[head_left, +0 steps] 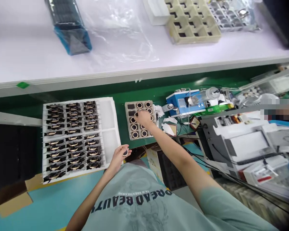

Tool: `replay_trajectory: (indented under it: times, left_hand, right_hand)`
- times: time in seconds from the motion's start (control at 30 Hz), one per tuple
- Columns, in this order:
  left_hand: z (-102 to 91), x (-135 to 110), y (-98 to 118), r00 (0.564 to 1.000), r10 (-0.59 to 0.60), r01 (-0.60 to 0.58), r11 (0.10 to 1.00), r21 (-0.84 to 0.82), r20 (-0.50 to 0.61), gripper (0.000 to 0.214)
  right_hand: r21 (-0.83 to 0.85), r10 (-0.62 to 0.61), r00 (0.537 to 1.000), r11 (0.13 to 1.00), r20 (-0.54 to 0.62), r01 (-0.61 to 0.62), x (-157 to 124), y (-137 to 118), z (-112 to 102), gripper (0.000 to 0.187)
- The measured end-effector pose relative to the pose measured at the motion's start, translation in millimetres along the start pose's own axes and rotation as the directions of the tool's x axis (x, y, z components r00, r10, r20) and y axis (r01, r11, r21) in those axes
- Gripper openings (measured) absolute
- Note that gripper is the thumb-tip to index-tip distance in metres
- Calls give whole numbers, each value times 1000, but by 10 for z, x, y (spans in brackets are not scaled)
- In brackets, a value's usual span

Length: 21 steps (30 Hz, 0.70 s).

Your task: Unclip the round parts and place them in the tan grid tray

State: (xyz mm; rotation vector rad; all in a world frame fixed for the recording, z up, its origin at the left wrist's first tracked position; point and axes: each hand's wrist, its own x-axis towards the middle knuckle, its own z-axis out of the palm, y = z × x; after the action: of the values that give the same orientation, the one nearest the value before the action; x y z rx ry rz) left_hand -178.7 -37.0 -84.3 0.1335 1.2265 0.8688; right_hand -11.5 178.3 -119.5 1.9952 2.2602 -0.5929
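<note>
- Big white shelf [21,65] runs across the top of the view, with some packaging and trays sitting on it.
- Under that there's a green bench [120,117], with a blue box [183,103] towards the right.
- White foam box [110,142] on the left of the bench, three columns of black parts [73,148] standing in it, bare strip down its right side.
- Smaller tray [131,106] just right of that, loads of its slots holding round pieces [134,134].
- Right hand [144,118] is over the tray, fingertips bunched close together at the left-hand slots. Can't tell if they've got anything.
- Left hand [118,156] is near the foam box's lower right corner, fingers curled in, pinching one round piece [125,153].
</note>
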Motion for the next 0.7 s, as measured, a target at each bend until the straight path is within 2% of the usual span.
replay_trajectory:
  times: [0.07,0.17,0.27,0.4,0.5,0.57,0.7]
  left_hand:
    - [-61,-3,26,1000,13,-13,1000,-10,2,33]
    - [-155,14,64,999,29,-30,999,-38,-13,33]
    - [-245,39,79,999,30,-32,998,-57,-36,34]
    - [-312,75,75,995,60,-61,998,-9,-86,35]
    - [-291,137,95,985,108,-111,994,-15,-136,37]
    - [-238,200,137,977,134,-150,985,-88,-164,40]
    - [-68,332,294,975,148,-191,937,-293,-163,43]
  right_hand:
    - [-67,2,999,998,47,1,171,-145,30,26]
    - [-106,9,997,994,78,-1,287,-287,121,25]
    - [-92,53,996,995,67,-46,287,-351,247,26]
    - [-33,152,988,988,-14,-152,177,-354,439,36]
    - [76,206,971,977,-118,-198,72,-322,558,37]
    - [176,216,963,966,-160,-187,1,-296,601,37]
    - [456,228,965,878,-133,-144,-273,-279,584,39]
